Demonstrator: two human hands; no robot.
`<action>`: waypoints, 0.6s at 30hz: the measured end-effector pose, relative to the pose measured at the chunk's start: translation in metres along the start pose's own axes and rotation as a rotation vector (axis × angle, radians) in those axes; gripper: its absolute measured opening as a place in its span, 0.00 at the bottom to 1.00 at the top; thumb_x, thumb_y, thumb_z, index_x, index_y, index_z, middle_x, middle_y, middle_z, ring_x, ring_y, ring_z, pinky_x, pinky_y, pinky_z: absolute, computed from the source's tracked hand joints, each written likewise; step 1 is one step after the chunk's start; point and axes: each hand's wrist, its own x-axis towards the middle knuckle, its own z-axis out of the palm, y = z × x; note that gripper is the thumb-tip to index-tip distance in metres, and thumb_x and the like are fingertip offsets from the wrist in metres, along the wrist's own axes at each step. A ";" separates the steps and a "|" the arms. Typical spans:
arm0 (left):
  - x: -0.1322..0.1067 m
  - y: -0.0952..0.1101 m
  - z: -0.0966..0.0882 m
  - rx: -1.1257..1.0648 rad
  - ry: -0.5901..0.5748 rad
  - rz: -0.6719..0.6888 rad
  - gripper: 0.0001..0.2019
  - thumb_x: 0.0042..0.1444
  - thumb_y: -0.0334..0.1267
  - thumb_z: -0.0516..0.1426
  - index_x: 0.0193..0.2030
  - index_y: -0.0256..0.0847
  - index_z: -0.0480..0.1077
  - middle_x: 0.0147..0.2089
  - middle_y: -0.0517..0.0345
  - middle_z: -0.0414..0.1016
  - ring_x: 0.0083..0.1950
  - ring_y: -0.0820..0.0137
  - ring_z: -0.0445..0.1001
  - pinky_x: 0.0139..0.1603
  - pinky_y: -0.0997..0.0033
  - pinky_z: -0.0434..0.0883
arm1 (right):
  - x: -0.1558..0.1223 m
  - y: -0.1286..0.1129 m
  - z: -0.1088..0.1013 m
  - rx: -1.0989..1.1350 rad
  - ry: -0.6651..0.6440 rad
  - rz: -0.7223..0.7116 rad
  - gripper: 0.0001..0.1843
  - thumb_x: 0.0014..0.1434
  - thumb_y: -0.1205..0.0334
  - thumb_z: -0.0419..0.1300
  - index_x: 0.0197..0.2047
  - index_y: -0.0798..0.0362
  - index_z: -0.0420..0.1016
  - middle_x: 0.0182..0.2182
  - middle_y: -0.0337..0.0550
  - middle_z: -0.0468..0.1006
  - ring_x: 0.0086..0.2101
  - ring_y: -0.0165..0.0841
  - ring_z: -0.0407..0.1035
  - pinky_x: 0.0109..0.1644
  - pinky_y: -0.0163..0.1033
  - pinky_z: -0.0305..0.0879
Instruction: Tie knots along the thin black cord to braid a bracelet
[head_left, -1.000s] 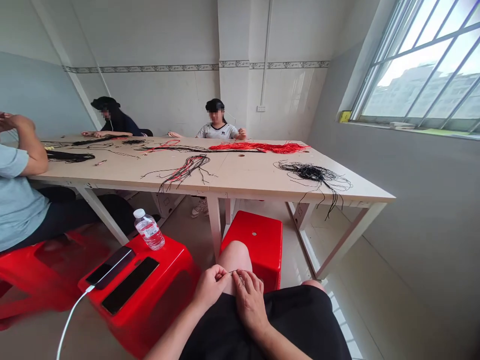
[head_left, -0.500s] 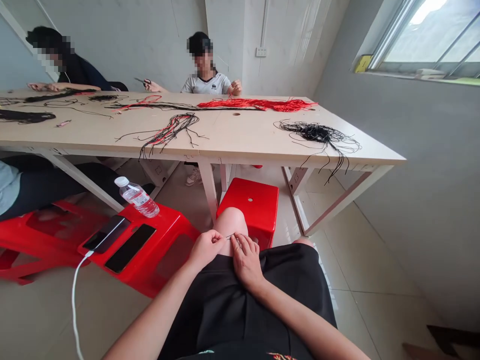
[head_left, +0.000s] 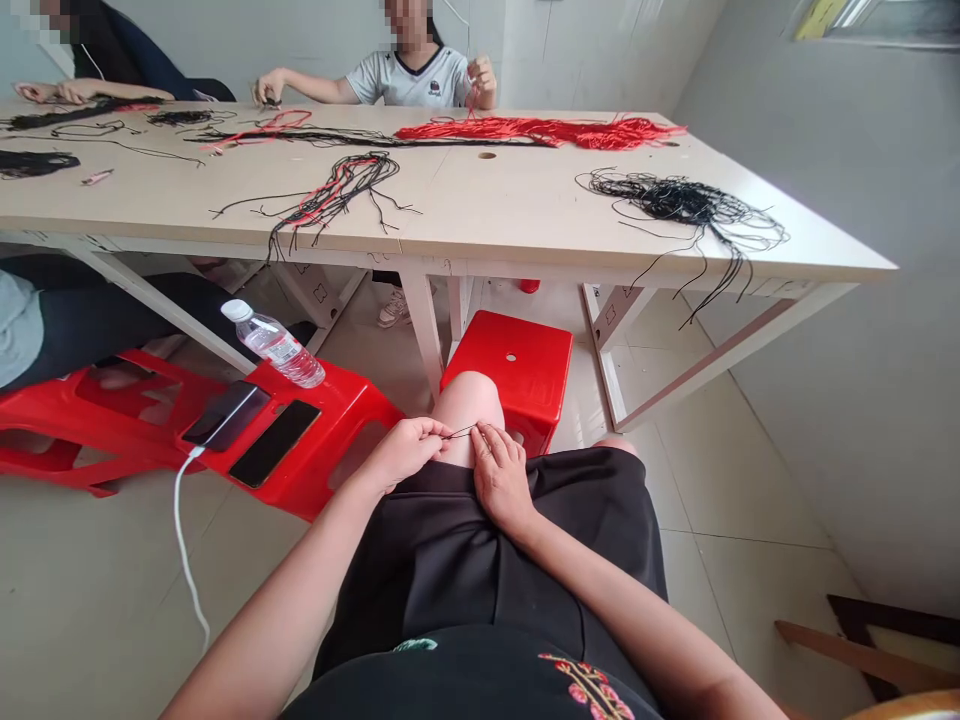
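A short length of thin black cord (head_left: 463,431) spans the gap between my two hands, just above my bare knee. My left hand (head_left: 403,452) pinches its left end between thumb and fingertips. My right hand (head_left: 502,480) rests on my thigh, back up, with the fingertips close together over the cord's right end. How the right thumb sits is hidden beneath the hand.
A red stool (head_left: 517,350) stands before my knee. Left, another red stool (head_left: 360,400) bears a water bottle (head_left: 277,342) and two phones. The long table (head_left: 480,210) holds red cords (head_left: 540,130) and black cords (head_left: 675,198). Co-workers sit around it.
My hands have drawn slightly apart, and more cord shows between them. The view has tipped downward. Across the table, a person's hand with scissors has come down to the tabletop.
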 end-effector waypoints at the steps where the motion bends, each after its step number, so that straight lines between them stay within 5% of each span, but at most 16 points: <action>1: 0.000 -0.001 0.000 0.004 0.002 0.005 0.12 0.45 0.33 0.54 0.37 0.35 0.73 0.30 0.55 0.77 0.28 0.74 0.71 0.32 0.74 0.68 | 0.000 0.000 0.000 0.005 0.000 -0.006 0.26 0.60 0.73 0.49 0.62 0.57 0.61 0.58 0.53 0.66 0.58 0.39 0.54 0.56 0.44 0.53; 8: 0.000 -0.003 0.008 0.120 0.112 0.100 0.11 0.44 0.42 0.58 0.30 0.36 0.72 0.27 0.59 0.73 0.30 0.71 0.69 0.33 0.73 0.65 | 0.001 0.003 -0.002 0.028 -0.001 -0.020 0.25 0.61 0.71 0.48 0.62 0.57 0.61 0.58 0.52 0.66 0.58 0.39 0.54 0.57 0.46 0.54; 18: 0.001 0.006 0.016 0.184 0.179 0.077 0.09 0.46 0.41 0.55 0.25 0.37 0.69 0.23 0.63 0.68 0.26 0.73 0.64 0.29 0.74 0.59 | -0.004 0.012 0.003 0.147 0.083 0.054 0.24 0.64 0.67 0.48 0.63 0.59 0.59 0.57 0.58 0.65 0.57 0.40 0.59 0.57 0.47 0.62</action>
